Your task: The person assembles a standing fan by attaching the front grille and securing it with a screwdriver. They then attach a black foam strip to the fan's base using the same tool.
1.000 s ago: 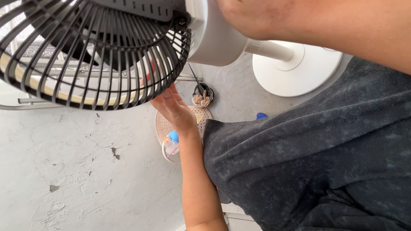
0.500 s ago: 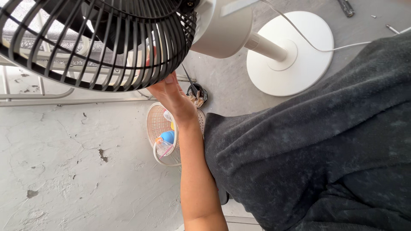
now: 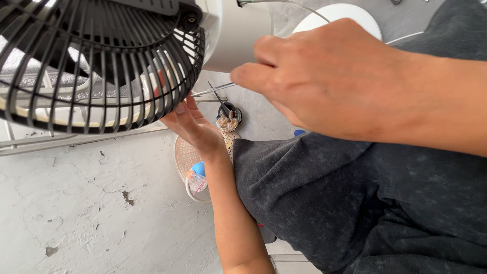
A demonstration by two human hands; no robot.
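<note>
Head view, black wire fan guard (image 3: 96, 66) upper left on white motor housing (image 3: 236, 35), left hand (image 3: 193, 124) under its lower rim, fingers apart touching the wires, right hand (image 3: 329, 76) beside housing, fingers curled together, grip unclear, round white base (image 3: 340, 12) behind.

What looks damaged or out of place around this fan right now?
The fan is tipped over sideways: its round white base faces the camera instead of sitting flat. The left hand touches the black grille's rim; the right hand is by the motor housing. The concrete floor is cracked and chipped.
</note>
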